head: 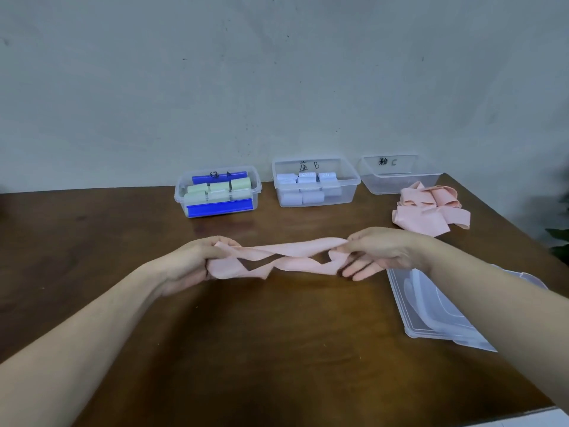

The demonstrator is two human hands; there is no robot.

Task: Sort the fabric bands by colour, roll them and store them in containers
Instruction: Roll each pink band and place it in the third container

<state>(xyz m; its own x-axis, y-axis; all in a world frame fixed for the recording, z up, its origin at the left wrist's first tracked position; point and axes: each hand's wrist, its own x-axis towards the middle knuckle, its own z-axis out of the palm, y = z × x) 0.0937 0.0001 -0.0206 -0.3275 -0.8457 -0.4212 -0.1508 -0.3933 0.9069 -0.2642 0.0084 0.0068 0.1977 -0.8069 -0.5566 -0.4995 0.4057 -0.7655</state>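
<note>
A pink fabric band (277, 257) hangs twisted just above the middle of the brown table (277, 349), stretched between both hands. My left hand (191, 263) grips its left end with curled fingers. My right hand (378, 254) pinches the right end, its lower fingers loosely extended. A heap of loose pink bands (428, 208) lies at the back right. Behind it stands clear container C (400, 180) with nothing inside. Container A (197, 195) holds green rolls (220, 189), and container B (351, 183) holds pale blue rolls (304, 188).
Clear plastic lids (431, 309) lie stacked on the table at the right, partly under my right forearm. A grey wall rises just behind the containers. The table's right edge runs diagonally past the pink heap, with dark leaves beyond it.
</note>
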